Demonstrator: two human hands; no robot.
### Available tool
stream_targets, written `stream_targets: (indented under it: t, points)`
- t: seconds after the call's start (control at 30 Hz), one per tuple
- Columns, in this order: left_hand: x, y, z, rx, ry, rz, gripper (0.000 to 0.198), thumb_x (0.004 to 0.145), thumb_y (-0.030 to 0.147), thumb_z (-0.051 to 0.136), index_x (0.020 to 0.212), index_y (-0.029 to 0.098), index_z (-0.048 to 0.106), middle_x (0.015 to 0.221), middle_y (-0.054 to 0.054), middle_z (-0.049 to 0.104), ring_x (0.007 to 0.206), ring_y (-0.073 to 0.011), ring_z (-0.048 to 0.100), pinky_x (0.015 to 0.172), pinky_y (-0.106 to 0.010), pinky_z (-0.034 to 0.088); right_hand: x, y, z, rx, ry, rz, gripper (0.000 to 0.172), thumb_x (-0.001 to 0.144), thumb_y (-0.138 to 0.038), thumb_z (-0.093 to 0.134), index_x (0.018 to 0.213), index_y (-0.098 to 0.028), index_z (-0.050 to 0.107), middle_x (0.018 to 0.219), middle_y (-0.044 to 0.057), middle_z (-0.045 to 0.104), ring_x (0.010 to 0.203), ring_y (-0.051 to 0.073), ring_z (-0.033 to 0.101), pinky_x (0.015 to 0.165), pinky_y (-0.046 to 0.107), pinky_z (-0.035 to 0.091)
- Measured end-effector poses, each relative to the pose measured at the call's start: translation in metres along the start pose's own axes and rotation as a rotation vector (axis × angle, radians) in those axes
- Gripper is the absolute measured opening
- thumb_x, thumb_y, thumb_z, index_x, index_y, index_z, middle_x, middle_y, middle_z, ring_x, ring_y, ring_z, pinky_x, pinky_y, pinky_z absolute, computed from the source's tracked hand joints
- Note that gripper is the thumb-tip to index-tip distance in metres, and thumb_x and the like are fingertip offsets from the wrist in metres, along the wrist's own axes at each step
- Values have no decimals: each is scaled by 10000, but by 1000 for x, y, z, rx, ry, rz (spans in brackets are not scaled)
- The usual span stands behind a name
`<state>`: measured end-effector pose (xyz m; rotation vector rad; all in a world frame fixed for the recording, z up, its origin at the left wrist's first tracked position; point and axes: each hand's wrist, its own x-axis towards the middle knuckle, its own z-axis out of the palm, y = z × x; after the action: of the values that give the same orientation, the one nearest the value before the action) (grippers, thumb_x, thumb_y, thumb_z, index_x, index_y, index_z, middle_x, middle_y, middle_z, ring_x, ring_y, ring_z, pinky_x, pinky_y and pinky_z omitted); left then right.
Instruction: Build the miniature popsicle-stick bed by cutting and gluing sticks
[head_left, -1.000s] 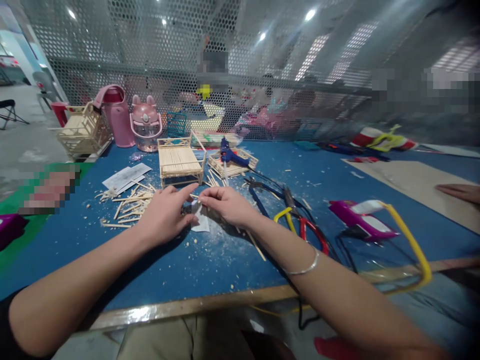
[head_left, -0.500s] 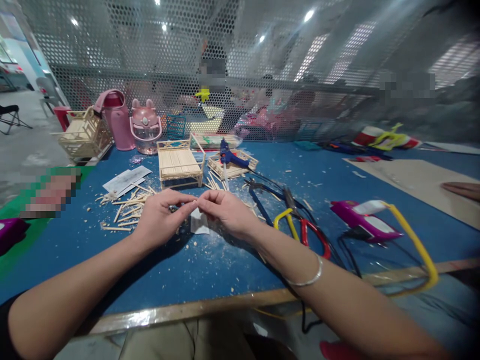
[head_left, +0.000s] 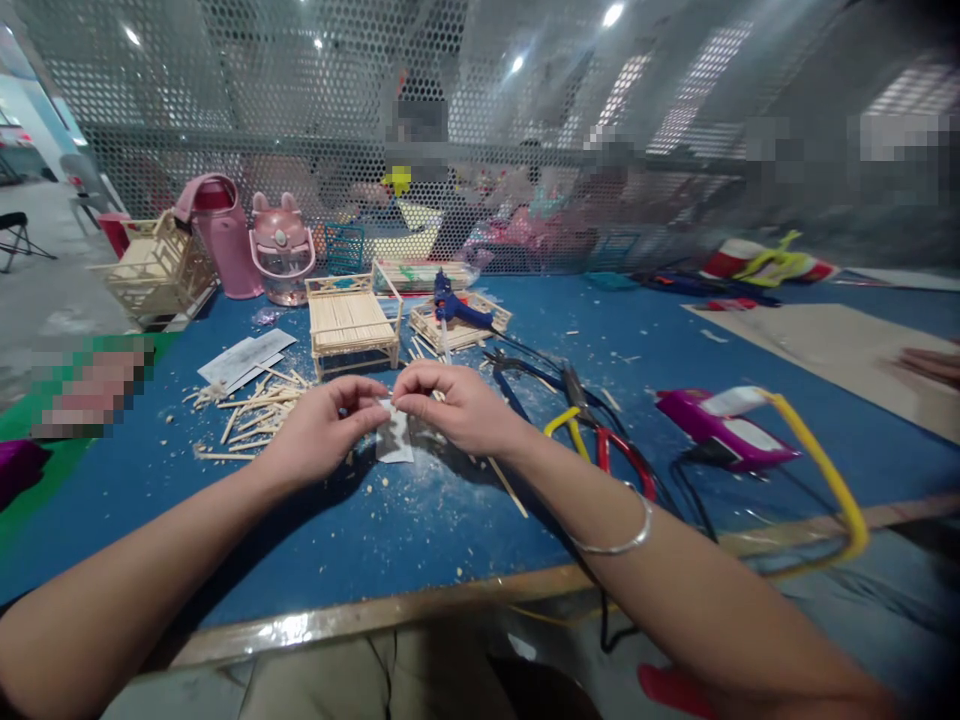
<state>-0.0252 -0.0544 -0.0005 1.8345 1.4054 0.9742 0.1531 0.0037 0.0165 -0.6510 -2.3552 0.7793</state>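
Note:
Both hands meet at the fingertips above the blue table (head_left: pixel 322 560). My left hand (head_left: pixel 324 422) is closed in a pinch, thumb against fingers. My right hand (head_left: pixel 461 405), also pinching, comes in from the other side with its fingertips almost touching the left ones. Whatever sits between them is too small to make out. Just below the fingertips lies a small white paper piece (head_left: pixel 395 442) with dark smudges. Loose wooden sticks (head_left: pixel 259 415) are heaped beside my left hand. Behind the hands stands a little bed-like frame built of sticks (head_left: pixel 352 325).
A blue glue gun (head_left: pixel 461 310) rests on another stick piece (head_left: pixel 491 330). Right of my hands lie red-handled pliers (head_left: pixel 615 450) and a purple-and-white tool (head_left: pixel 727 430) by a yellow bar (head_left: pixel 825 470). Pink bottles (head_left: pixel 225 240) stand back left. Another person's hand (head_left: pixel 930 365) is at far right.
My fingertips have parted slightly, and the hands have turned a little. More of the smudged paper shows beneath them, and a stick is visible under my right wrist. The whole view has shifted slightly.

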Motion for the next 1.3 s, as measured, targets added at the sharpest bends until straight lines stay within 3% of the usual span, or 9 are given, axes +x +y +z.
stream_targets:
  t: [0.07,0.13,0.23,0.33,0.43,0.8,1.07,1.2,1.3]
  points:
    - [0,-3,-1,210,21,112,490,792,309,564,1258,210,449,1031,-72,675,944,-218,570,810,-376,430,1,4,1,-169,-65,-4,117,822,-177,538,744,-151,622,781,27,614,761,118,527,727,256,382]
    - [-1,-5,0,429,-34,166,680,775,299,591,1379,210,293,1125,-93,642,1045,-258,515,878,-421,392,1,8,6,-336,-145,5,107,812,-163,561,744,-152,643,781,33,631,774,133,531,734,269,366]
    - [-2,-6,4,655,-111,128,757,786,339,562,1424,159,196,1076,-135,645,1002,-299,528,815,-437,412,1,9,18,-557,-180,20,127,827,-206,562,777,-155,667,802,48,651,796,161,535,719,294,337]
    - [-2,-5,8,731,-137,87,779,795,355,533,1433,132,148,1021,-144,657,991,-312,547,771,-421,425,-1,5,26,-676,-189,-5,151,841,-215,540,800,-151,671,812,61,665,797,177,535,699,310,309]
    - [-1,-4,8,739,-154,79,792,790,349,530,1435,115,133,1036,-158,656,1000,-318,553,774,-424,427,-3,4,26,-666,-215,-19,136,832,-198,547,786,-162,670,795,48,673,780,174,542,690,311,292]
    - [1,-8,8,717,-167,46,819,786,372,538,1438,109,117,1087,-177,639,1028,-320,543,799,-427,427,-3,4,30,-617,-124,83,120,826,-198,559,762,-165,654,784,38,680,806,176,556,713,309,250]
    - [0,-11,8,705,-132,85,828,779,366,557,1438,155,103,1075,-150,654,1023,-299,558,796,-413,422,-4,6,29,-543,-101,138,106,807,-187,575,738,-170,654,781,33,684,772,162,564,713,305,288]
    - [1,-10,8,703,-159,57,820,785,358,556,1436,133,109,1093,-154,646,1030,-307,544,800,-423,417,-5,1,26,-441,-122,129,125,764,-146,587,656,-172,643,686,13,659,675,136,545,662,281,324]
    - [1,-7,4,685,-118,110,781,788,363,569,1425,143,174,1146,-145,624,1059,-301,509,852,-447,384,-4,-4,24,-256,-49,195,150,763,-167,574,621,-177,619,633,7,624,615,123,510,615,274,344]
